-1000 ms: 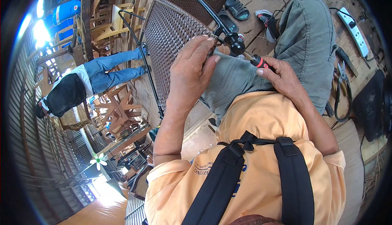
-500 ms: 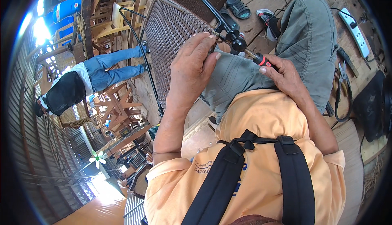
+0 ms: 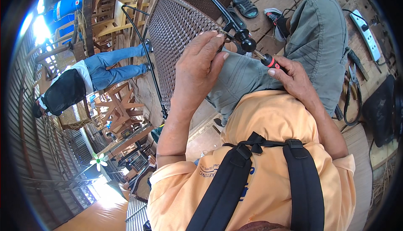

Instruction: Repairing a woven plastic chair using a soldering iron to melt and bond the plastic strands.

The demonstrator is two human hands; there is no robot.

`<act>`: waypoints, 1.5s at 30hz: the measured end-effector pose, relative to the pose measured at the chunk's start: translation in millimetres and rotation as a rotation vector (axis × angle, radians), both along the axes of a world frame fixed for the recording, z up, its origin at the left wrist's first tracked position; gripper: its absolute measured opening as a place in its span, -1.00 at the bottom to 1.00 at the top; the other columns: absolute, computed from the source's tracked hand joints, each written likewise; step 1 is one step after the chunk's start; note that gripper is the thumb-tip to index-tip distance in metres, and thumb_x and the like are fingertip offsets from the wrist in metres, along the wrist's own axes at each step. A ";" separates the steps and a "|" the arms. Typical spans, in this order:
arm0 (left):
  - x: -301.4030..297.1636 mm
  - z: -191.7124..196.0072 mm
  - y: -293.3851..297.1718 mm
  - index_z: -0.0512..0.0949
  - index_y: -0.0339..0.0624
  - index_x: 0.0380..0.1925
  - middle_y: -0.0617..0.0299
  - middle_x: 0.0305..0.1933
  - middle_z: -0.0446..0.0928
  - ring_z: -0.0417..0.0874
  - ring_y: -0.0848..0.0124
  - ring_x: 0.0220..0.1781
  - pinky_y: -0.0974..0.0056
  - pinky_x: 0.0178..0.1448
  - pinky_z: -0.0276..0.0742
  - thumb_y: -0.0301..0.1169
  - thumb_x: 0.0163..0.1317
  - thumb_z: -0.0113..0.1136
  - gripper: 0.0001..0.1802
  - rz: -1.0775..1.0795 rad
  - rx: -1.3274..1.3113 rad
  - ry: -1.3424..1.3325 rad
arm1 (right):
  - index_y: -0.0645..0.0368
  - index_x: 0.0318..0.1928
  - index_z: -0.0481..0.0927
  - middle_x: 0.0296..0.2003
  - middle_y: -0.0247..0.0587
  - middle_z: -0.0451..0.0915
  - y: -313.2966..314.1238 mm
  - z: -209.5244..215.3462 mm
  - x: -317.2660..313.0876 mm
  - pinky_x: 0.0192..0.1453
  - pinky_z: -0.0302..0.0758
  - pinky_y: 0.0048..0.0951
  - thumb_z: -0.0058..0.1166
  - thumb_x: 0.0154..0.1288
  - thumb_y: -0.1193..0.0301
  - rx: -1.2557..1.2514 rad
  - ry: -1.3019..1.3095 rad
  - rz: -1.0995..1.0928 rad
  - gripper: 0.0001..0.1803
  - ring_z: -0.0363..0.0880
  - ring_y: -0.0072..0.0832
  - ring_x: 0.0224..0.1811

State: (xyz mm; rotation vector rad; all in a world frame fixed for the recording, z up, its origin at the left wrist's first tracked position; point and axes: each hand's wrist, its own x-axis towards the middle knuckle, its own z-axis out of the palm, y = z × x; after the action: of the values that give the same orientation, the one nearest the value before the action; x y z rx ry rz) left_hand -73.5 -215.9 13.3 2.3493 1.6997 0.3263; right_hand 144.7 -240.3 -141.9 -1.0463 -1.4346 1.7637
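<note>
My right hand (image 3: 294,75) is closed round the black and red handle of a screwdriver (image 3: 269,60). Its metal shaft points up and left, toward the black ball end (image 3: 248,44) of a black metal frame (image 3: 215,5); the tip's exact contact is hard to make out. At the near edge of a brown woven panel (image 3: 178,25), my left hand (image 3: 197,65) is curled with its fingertips on the rim and the thumb below. A thin strand shows by those fingertips. The panel is set along the frame's tubes, and my left palm's underside is hidden.
To the right lie a white power strip (image 3: 364,34) and scissors-like cutters (image 3: 352,80). Sandals (image 3: 245,5) lie beyond the frame. At left, another person (image 3: 69,88) bends over among wooden furniture parts (image 3: 119,109). My bent leg (image 3: 319,33) is beside the work.
The frame's ball end and the screwdriver have shifted very slightly right and down in view. Both hands keep nearly the same grip.
</note>
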 end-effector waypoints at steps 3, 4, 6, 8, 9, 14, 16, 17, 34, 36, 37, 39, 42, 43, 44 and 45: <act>0.7 0.8 -0.3 0.60 -0.21 -0.05 0.04 0.01 0.59 0.61 0.08 0.08 0.14 0.16 0.53 -0.51 0.06 0.33 -0.62 0.004 -0.004 0.001 | 0.20 -0.07 0.58 -0.57 -0.28 0.41 1.2 -0.4 -1.2 -0.36 0.34 -0.39 0.15 0.29 0.20 -0.011 -0.004 0.004 -0.65 0.36 -0.53 -0.50; 0.8 0.9 -0.2 0.60 -0.21 -0.05 0.04 0.01 0.59 0.61 0.09 0.08 0.14 0.15 0.53 -0.51 0.06 0.33 -0.62 0.004 -0.005 0.001 | 0.20 -0.07 0.58 -0.57 -0.27 0.42 1.5 -0.8 -1.6 -0.36 0.35 -0.39 0.16 0.29 0.20 -0.019 -0.002 0.009 -0.65 0.36 -0.53 -0.50; 0.6 1.3 0.1 0.60 -0.21 -0.05 0.04 0.01 0.59 0.62 0.09 0.08 0.15 0.14 0.54 -0.51 0.06 0.33 -0.62 -0.001 -0.003 0.004 | 0.20 -0.08 0.58 -0.57 -0.27 0.42 1.6 -1.4 -1.9 -0.36 0.35 -0.39 0.16 0.29 0.20 -0.021 0.005 0.009 -0.65 0.37 -0.53 -0.50; 0.3 1.2 0.5 0.60 -0.21 -0.05 0.04 0.01 0.59 0.62 0.10 0.08 0.15 0.14 0.54 -0.51 0.06 0.33 -0.62 -0.007 0.002 0.012 | 0.21 -0.09 0.58 -0.56 -0.26 0.43 1.9 -2.1 -1.7 -0.35 0.35 -0.39 0.16 0.29 0.20 -0.001 0.003 -0.004 -0.65 0.37 -0.52 -0.49; 0.1 1.1 0.7 0.60 -0.21 -0.05 0.04 0.01 0.59 0.62 0.10 0.08 0.15 0.14 0.54 -0.51 0.06 0.33 -0.62 -0.008 0.004 0.019 | 0.21 -0.09 0.58 -0.55 -0.26 0.44 2.1 -2.3 -1.5 -0.35 0.35 -0.38 0.16 0.29 0.20 0.001 0.005 -0.001 -0.65 0.38 -0.52 -0.49; 0.5 0.8 0.5 0.60 -0.21 -0.05 0.04 0.01 0.59 0.62 0.10 0.07 0.16 0.14 0.54 -0.51 0.06 0.34 -0.62 0.001 -0.001 0.012 | 0.22 -0.10 0.59 -0.53 -0.24 0.46 2.0 -0.7 -1.1 -0.34 0.35 -0.37 0.16 0.29 0.21 0.008 -0.022 -0.007 -0.66 0.39 -0.50 -0.47; 0.9 1.1 0.6 0.60 -0.22 -0.05 0.05 0.01 0.59 0.62 0.10 0.07 0.15 0.14 0.54 -0.51 0.06 0.34 -0.62 0.005 -0.004 0.007 | 0.23 -0.09 0.59 -0.53 -0.24 0.46 1.2 0.6 -1.6 -0.34 0.35 -0.37 0.16 0.29 0.22 0.022 -0.022 -0.013 -0.66 0.39 -0.50 -0.47; 1.1 1.2 0.5 0.60 -0.22 -0.06 0.05 0.01 0.59 0.62 0.10 0.07 0.16 0.14 0.54 -0.51 0.06 0.34 -0.62 0.008 -0.004 0.009 | 0.23 -0.09 0.59 -0.53 -0.24 0.46 0.6 1.1 -1.9 -0.34 0.36 -0.37 0.16 0.29 0.23 0.041 -0.022 -0.030 -0.66 0.39 -0.51 -0.47; 1.5 1.0 0.4 0.61 -0.20 -0.06 0.08 0.01 0.58 0.63 0.14 0.04 0.18 0.11 0.54 -0.51 0.07 0.33 -0.64 0.008 -0.001 0.007 | 0.24 -0.06 0.60 -0.53 -0.20 0.50 -0.4 0.8 -2.1 -0.36 0.36 -0.35 0.17 0.29 0.22 0.040 0.001 -0.045 -0.64 0.40 -0.49 -0.49; 1.5 1.3 1.2 0.60 -0.20 -0.06 0.08 0.01 0.58 0.63 0.14 0.04 0.18 0.11 0.54 -0.51 0.07 0.33 -0.63 0.008 -0.001 0.014 | 0.24 -0.06 0.61 -0.54 -0.19 0.50 -0.9 -0.1 -1.7 -0.37 0.36 -0.34 0.18 0.29 0.22 0.026 -0.013 -0.032 -0.64 0.40 -0.48 -0.50; 1.4 1.1 1.4 0.60 -0.20 -0.06 0.08 0.01 0.58 0.63 0.14 0.04 0.18 0.11 0.54 -0.51 0.07 0.33 -0.63 -0.008 0.009 0.013 | 0.24 -0.06 0.61 -0.54 -0.19 0.49 -0.9 -0.3 -1.7 -0.37 0.35 -0.34 0.18 0.29 0.22 0.019 -0.021 -0.020 -0.64 0.40 -0.48 -0.51; 0.8 0.2 0.7 0.60 -0.20 -0.06 0.08 0.02 0.58 0.63 0.14 0.04 0.18 0.10 0.55 -0.51 0.07 0.33 -0.63 0.001 0.005 0.015 | 0.24 -0.07 0.61 -0.56 -0.19 0.47 0.2 0.8 -1.6 -0.38 0.35 -0.34 0.18 0.29 0.22 0.010 -0.042 -0.008 -0.64 0.39 -0.48 -0.52; -1.0 -0.7 -1.3 0.60 -0.21 -0.05 0.07 -0.01 0.59 0.63 0.14 0.04 0.19 0.10 0.55 -0.51 0.06 0.34 -0.61 0.004 0.006 0.025 | 0.25 -0.13 0.60 -0.59 -0.24 0.42 3.6 8.4 1.2 -0.40 0.32 -0.36 0.19 0.29 0.22 -0.018 -0.075 0.013 -0.67 0.35 -0.51 -0.53; -2.3 -0.8 -0.8 0.60 -0.21 -0.05 0.07 -0.02 0.60 0.63 0.14 0.04 0.19 0.10 0.54 -0.51 0.05 0.35 -0.60 0.008 -0.005 0.030 | 0.25 -0.15 0.59 -0.60 -0.28 0.40 4.4 12.4 4.7 -0.42 0.31 -0.39 0.19 0.29 0.23 -0.042 -0.087 0.034 -0.68 0.32 -0.55 -0.54; -4.2 -1.0 1.0 0.60 -0.21 -0.06 0.05 -0.03 0.60 0.63 0.13 0.02 0.18 0.09 0.54 -0.48 0.09 0.32 -0.64 -0.012 0.005 0.003 | 0.25 -0.18 0.59 -0.61 -0.33 0.39 4.6 16.7 8.8 -0.43 0.29 -0.41 0.19 0.29 0.23 -0.021 -0.063 0.030 -0.69 0.30 -0.58 -0.54; -7.3 -0.9 5.2 0.60 -0.22 -0.07 0.04 -0.05 0.60 0.63 0.11 0.00 0.16 0.08 0.54 -0.46 0.12 0.30 -0.67 -0.030 0.008 -0.021 | 0.24 -0.21 0.58 -0.61 -0.38 0.38 3.5 21.1 13.8 -0.44 0.26 -0.45 0.20 0.29 0.24 -0.154 -0.060 0.082 -0.71 0.28 -0.62 -0.54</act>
State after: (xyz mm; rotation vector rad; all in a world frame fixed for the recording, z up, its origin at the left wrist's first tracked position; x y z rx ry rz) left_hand -80.8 -210.7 12.4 2.3661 1.6547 0.3524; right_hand 158.6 -236.8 -120.9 -1.1421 -1.4143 1.9421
